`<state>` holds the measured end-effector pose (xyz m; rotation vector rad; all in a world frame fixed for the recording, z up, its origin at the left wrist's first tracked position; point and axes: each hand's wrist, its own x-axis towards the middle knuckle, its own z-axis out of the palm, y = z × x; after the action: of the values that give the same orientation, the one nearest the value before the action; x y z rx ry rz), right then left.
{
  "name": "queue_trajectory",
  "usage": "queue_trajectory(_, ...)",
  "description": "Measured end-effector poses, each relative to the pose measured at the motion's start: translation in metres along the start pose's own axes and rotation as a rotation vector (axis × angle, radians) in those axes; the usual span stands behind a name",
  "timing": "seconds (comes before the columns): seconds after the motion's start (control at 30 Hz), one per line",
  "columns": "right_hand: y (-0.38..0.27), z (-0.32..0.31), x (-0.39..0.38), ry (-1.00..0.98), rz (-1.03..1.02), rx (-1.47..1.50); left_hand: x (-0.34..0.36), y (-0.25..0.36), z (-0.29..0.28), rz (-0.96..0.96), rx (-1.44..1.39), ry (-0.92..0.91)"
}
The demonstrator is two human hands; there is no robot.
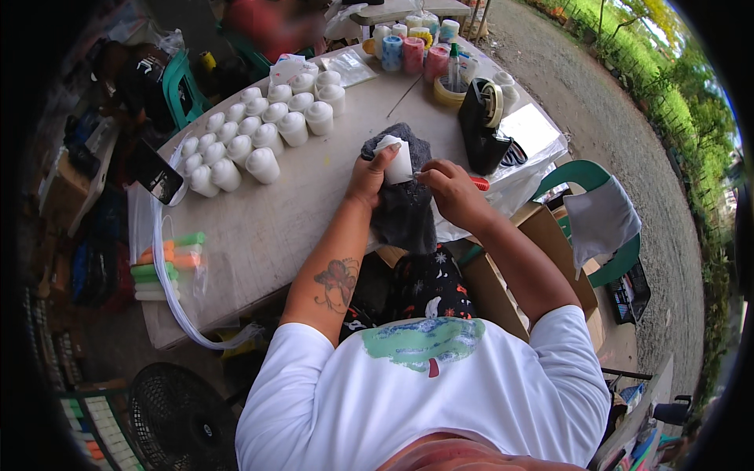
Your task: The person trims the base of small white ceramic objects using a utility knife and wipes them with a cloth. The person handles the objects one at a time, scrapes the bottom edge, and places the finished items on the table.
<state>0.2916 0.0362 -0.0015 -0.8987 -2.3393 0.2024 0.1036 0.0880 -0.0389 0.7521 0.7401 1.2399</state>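
My left hand [371, 173] is wrapped round a white candle-like cylinder [397, 162], held tilted over a dark grey cloth [406, 220] on the table's near edge. My right hand [441, 184] is closed on a red-handled tool [477, 184] just right of the cylinder; its tip is at or near the cylinder's lower part, too small to make out. Several similar white cylinders [292, 129] stand in rows on the pale table [290, 220] to the left.
A black tape dispenser [479, 133], coloured cylinders [412, 53], a phone [157, 169], long white cords [169, 286] and bagged foam sticks [165, 259] lie around the table. A green chair [605, 263] and cardboard box [542, 243] are at right, a fan [177, 408] lower left.
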Motion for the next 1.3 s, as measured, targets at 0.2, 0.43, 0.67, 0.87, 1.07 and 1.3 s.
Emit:
queue_trajectory(0.2, -0.002, -0.002, -0.003, -0.043, -0.049, -0.027, 0.0, 0.003, 0.0, -0.02, -0.016, 0.019)
queue_trajectory(0.43, 0.006, 0.001, 0.008, 0.071, 0.067, 0.093, 0.0, 0.002, -0.001, -0.065, -0.098, 0.035)
queue_trajectory(0.67, -0.003, -0.004, -0.002, 0.058, 0.063, 0.127, 0.005, -0.002, -0.006, -0.064, -0.208, 0.002)
queue_trajectory(0.87, 0.007, 0.003, 0.018, 0.212, 0.042, 0.149, 0.006, -0.002, -0.011, -0.069, -0.241, -0.061)
queue_trajectory(1.07, -0.003, -0.005, -0.001, 0.076, -0.055, -0.026, 0.005, 0.0, -0.007, -0.031, -0.218, -0.013)
queue_trajectory(1.3, -0.002, -0.009, -0.003, 0.192, 0.146, 0.209, 0.005, 0.001, -0.011, -0.015, -0.224, -0.077)
